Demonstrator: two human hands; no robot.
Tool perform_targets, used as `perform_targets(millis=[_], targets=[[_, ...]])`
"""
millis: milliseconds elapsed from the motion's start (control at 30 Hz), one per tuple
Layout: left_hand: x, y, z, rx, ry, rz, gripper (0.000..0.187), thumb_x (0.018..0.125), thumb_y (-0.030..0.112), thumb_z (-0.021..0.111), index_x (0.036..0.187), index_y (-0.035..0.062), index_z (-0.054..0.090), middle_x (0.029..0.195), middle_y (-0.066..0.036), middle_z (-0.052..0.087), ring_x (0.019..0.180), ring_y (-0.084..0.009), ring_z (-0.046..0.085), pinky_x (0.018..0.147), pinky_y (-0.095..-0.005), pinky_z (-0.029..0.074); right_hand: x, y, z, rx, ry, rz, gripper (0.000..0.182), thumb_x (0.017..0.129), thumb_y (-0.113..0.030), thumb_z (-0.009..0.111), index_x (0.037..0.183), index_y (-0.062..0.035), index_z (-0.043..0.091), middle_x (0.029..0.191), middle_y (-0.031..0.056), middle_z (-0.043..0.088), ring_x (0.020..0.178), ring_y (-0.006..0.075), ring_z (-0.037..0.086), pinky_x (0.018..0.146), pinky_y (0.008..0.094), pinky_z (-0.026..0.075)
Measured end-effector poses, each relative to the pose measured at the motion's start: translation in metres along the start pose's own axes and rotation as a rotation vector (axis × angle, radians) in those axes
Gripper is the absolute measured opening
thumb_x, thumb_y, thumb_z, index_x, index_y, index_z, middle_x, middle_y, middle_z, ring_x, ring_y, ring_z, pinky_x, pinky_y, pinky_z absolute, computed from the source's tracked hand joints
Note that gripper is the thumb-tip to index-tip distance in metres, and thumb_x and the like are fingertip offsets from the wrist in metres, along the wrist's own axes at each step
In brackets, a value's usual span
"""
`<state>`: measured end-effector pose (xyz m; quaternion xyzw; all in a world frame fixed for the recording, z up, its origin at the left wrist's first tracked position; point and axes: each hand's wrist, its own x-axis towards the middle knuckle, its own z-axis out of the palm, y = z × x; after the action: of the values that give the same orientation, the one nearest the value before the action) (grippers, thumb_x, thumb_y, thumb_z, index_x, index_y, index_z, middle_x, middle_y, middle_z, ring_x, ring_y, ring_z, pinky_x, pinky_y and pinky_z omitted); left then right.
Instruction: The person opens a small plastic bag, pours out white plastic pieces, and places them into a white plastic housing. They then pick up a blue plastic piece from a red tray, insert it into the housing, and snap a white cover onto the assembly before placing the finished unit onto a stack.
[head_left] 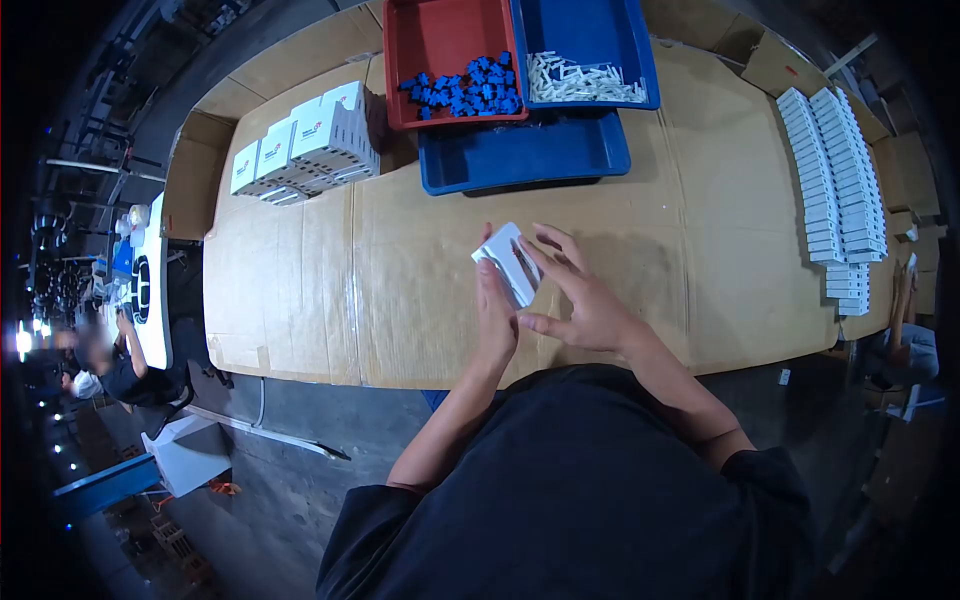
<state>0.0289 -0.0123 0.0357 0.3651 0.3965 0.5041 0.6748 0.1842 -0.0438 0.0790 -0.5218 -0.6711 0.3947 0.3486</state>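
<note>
Between my two hands, over the middle of the cardboard-covered table (420,300), is a small white plastic casing (505,255) with a slot and a small dark reddish part along its face. My left hand (496,315) grips it from the left side, thumb on top. My right hand (592,305) is on the other side with fingers spread, the index fingertip right at the casing's upper edge and the thumb near its lower end. Beyond them stands an empty blue tray (525,160).
Behind are a red bin (450,40) of blue plastic parts (470,88) and a blue bin (650,60) of white tubular pieces (585,80). White boxes (305,140) are stacked at left, white casings (830,180) in rows at right. Another person (140,370) sits far left.
</note>
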Motion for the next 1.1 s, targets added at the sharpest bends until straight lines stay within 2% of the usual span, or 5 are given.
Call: perform_targets(millis=[133,400,600,900,1100], targets=[[-0.002,0.006,0.001,-0.121,-0.125,-0.349,0.07,0.11,0.061,0.03,0.151,0.0057,0.041,0.141,-0.014,0.057,0.128,-0.0232,0.06,0.108,-0.0399,0.051,0.001,0.018,0.002,-0.149,0.069,-0.214,0.076,0.09,-0.037,0.078,0.155,-0.0117,0.049,0.164,0.0171,0.034,0.147,0.0386,0.04,0.12,0.0531,0.037],[-0.015,0.016,0.013,-0.085,-0.261,-0.434,0.071,0.108,0.066,0.03,0.15,0.0097,0.043,0.131,-0.011,0.062,0.121,-0.0207,0.063,0.101,-0.0356,0.052,0.014,0.038,-0.011,-0.22,0.143,-0.468,0.085,0.083,-0.057,0.081,0.141,-0.0034,0.048,0.152,0.0252,0.052,0.141,0.0447,0.05,0.122,0.0529,0.034],[-0.017,0.012,0.015,-0.117,-0.274,-0.369,0.072,0.111,0.062,0.026,0.147,0.0029,0.045,0.128,-0.012,0.063,0.116,-0.021,0.065,0.101,-0.0349,0.053,0.018,0.046,0.002,-0.073,0.253,-0.588,0.086,0.09,-0.06,0.073,0.144,0.0037,0.049,0.143,0.0336,0.056,0.134,0.048,0.057,0.11,0.0509,0.049],[-0.01,-0.01,0.006,-0.133,-0.258,-0.338,0.075,0.107,0.069,0.029,0.149,0.0093,0.044,0.131,-0.01,0.062,0.123,-0.0213,0.06,0.104,-0.0414,0.05,0.014,0.044,0.012,0.239,0.296,-0.294,0.087,0.097,-0.064,0.061,0.144,0.0086,0.052,0.142,0.0227,0.062,0.125,0.032,0.066,0.104,0.0389,0.052],[-0.001,-0.012,0.007,0.264,-0.173,0.05,0.074,0.105,0.022,0.062,0.162,0.0035,0.019,0.144,-0.014,0.052,0.136,-0.0277,0.052,0.111,-0.0421,0.045,0.015,0.042,0.018,0.651,0.253,-0.008,0.076,0.109,-0.058,0.04,0.144,0.0088,0.054,0.147,0.0174,0.058,0.139,0.0268,0.052,0.116,0.0387,0.039]])
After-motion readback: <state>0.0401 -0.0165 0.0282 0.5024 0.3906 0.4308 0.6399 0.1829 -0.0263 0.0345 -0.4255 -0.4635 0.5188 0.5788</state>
